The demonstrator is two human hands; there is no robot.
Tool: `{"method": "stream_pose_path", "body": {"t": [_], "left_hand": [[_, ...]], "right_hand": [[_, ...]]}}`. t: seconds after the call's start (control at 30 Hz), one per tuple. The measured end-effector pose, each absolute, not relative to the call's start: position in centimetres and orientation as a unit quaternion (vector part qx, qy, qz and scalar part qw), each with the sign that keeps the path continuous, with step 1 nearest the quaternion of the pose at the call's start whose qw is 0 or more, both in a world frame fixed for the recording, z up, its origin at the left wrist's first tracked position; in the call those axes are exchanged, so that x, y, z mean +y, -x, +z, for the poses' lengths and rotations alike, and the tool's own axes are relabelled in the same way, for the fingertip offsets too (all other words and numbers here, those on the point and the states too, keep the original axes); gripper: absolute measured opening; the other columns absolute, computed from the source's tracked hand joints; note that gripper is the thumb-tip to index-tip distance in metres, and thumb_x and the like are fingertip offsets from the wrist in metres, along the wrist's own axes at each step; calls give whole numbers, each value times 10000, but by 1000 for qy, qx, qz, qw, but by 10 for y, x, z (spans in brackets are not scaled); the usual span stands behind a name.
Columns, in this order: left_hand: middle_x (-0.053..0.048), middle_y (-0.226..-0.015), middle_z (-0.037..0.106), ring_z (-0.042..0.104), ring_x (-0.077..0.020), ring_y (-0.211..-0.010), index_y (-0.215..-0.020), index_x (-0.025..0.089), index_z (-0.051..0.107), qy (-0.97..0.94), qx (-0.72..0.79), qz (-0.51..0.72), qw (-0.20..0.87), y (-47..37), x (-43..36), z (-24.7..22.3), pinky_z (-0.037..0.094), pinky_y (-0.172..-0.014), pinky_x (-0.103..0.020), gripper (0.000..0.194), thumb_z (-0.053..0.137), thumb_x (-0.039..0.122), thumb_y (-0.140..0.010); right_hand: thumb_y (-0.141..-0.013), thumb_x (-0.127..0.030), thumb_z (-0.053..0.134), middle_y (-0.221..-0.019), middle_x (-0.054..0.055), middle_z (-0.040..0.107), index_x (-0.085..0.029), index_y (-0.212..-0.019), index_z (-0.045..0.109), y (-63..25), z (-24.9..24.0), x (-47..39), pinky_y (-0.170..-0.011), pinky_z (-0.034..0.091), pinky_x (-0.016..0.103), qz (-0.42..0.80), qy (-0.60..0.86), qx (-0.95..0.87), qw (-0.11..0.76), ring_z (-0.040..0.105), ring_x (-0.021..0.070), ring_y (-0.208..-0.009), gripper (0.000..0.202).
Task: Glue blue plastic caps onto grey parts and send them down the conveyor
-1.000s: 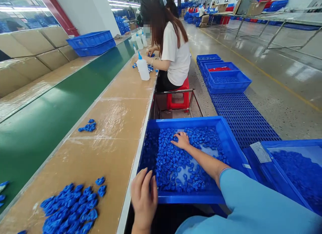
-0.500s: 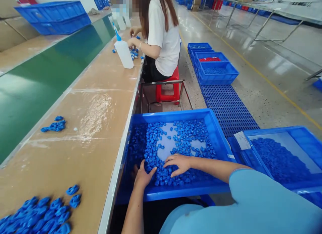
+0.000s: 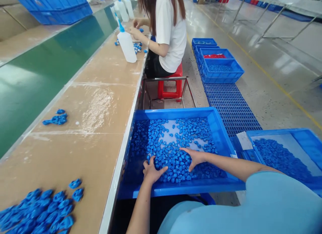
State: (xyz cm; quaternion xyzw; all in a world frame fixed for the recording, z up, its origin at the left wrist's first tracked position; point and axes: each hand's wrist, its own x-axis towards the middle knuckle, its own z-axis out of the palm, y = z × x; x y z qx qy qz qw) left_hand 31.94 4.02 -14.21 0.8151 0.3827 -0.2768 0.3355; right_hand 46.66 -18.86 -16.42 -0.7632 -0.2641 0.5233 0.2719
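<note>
Counting from the middle of the blue bin [image 3: 181, 191], open space is stretching toward 12 o'clock above the loose blue pieces [image 3: 176, 160] to the far rim [image 3: 176, 110], the left hand [image 3: 151, 173] blocking at 8 o'clock and the right hand [image 3: 197, 157] at 4 o'clock. Toward 9 o'clock a bare strip of tabletop [image 3: 93, 160] is lying beyond the metal edge [image 3: 121, 163], with a heap [image 3: 37, 212] closing it off nearer 8 o'clock and a bottle [image 3: 127, 47] standing in the way at 11, while a second bin [image 3: 310, 141] is obstructing 3 o'clock.
</note>
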Motion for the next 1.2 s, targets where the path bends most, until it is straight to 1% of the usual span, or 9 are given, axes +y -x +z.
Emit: {"method": "stream_pose_path", "body": {"t": [0.1, 0.27, 0.37, 0.5, 0.63, 0.83, 0.93, 1.03, 1.2], "left_hand": [[-178, -1496, 220, 445, -400, -1283, -1361, 251, 368, -810, 373, -289, 349, -319, 35, -141, 370, -1038, -449, 930, 715, 590, -568], [-158, -1449, 345, 446, -333, -1297, -1386, 244, 344, -796, 369, -280, 389, -324, 19, -139, 345, -1063, -403, 910, 663, 628, -625], [-162, -1449, 375, 438, -344, -1303, -1387, 245, 358, -788, 409, -258, 382, -330, 7, -139, 325, -1075, -422, 874, 626, 646, -659], [-176, -1415, 436, 502, -345, -1248, -1365, 241, 397, -768, 471, -225, 372, -336, 3, -142, 365, -1034, -472, 723, 411, 679, -790], [-182, -1385, 469, 475, -342, -1277, -1317, 228, 464, -755, 520, -175, 360, -338, 10, -144, 349, -1031, -515, 625, 270, 616, -866], [-130, -1280, 578, 546, -310, -1168, -1196, 230, 601, -763, 529, -59, 367, -335, 6, -128, 376, -1009, -439, 429, 489, 438, -838], [-105, -1237, 614, 531, -303, -1145, -1187, 243, 634, -769, 520, 6, 372, -337, -4, -116, 406, -970, -393, 434, 563, 421, -797], [-125, -1181, 623, 512, -321, -1118, -1190, 222, 645, -780, 489, 60, 386, -343, -11, -103, 407, -958, -425, 439, 552, 403, -800], [-99, -1154, 615, 478, -299, -1119, -1150, 257, 665, -778, 446, 117, 427, -352, -20, -75, 370, -1010, -435, 397, 580, 374, -781]], "right_hand": [[-332, -356, 917, -1433, 106, 412, -342, -1419, 352, -462, -166, -178, -916, 468, 372, 620, 669, -170, 372, 498, 305, -1216, 1226], [-527, -302, 882, -1325, 71, 534, -384, -1385, 361, -450, -174, -160, -679, 541, 293, 697, 483, 20, 529, 671, 180, -882, 1007], [-688, -324, 799, -1125, 37, 661, -333, -1327, 451, -438, -181, -141, -638, 554, 286, 667, 439, 91, 595, 684, 136, -722, 728], [-815, -461, 651, -859, 32, 727, -226, -1175, 594, -416, -184, -108, -626, 571, 321, 619, 445, 158, 627, 689, 162, -646, 434], [-770, -587, 620, -747, 43, 728, -185, -1014, 656, -392, -184, -78, -674, 577, 367, 570, 467, 179, 651, 707, 219, -701, 471], [-670, -691, 588, -726, 32, 724, -225, -868, 661, -372, -181, -55, -706, 581, 428, 531, 489, 159, 674, 706, 270, -817, 511], [-616, -610, 654, -710, 5, 724, -242, -787, 646, -377, -177, -56, -723, 591, 412, 488, 481, 181, 705, 703, 261, -826, 406], [-568, -467, 721, -719, -15, 730, -240, -768, 647, -388, -170, -61, -728, 601, 395, 425, 456, 239, 744, 706, 246, -796, 311], [-628, -407, 709, -777, -38, 737, -244, -867, 675, -403, -144, -70, -770, 602, 354, 368, 447, 212, 787, 709, 204, -795, 291]]}}
